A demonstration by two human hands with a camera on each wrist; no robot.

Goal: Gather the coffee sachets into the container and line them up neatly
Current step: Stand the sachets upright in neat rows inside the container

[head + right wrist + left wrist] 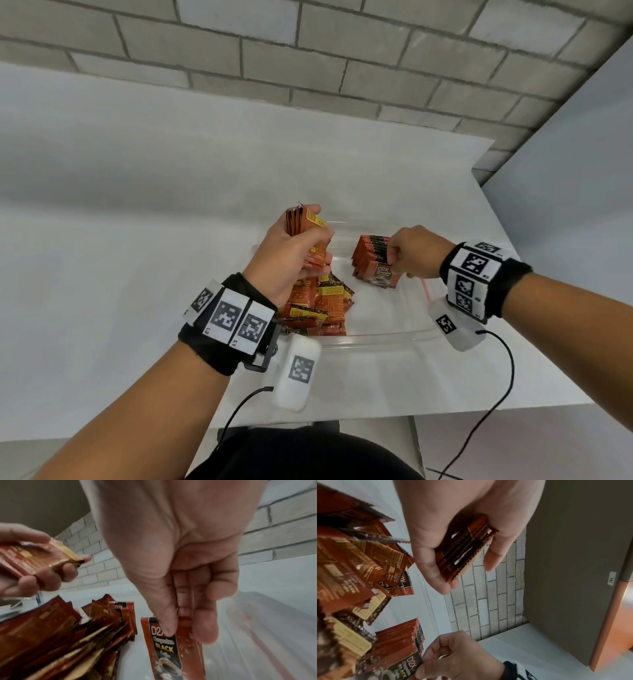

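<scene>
1. Coffee sachets: a loose heap (320, 305) lies in the clear container (380, 337) near the table's (137, 205) front right corner.
2. Left hand (291, 257) grips a bundle (308, 226) (fingers curled round it).
3. Right hand (416, 251) fingers pinch the upright row's (371, 258) front sachet.

Sachets (375, 263): orange-red, my black-panelled fronts, yellow labels.
Wall (308, 58): grey brick pattern.
My wristbands (219, 346): black, chequered markers.

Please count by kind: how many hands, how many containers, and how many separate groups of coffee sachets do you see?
Hands: 2, left hand and right hand
Clear container: 1
Sachet groups: 3, held bundle, upright row, loose pile
Total: 6
The right hand pinches the front sachet of the row. Single sachets overlap too much to count.
</scene>
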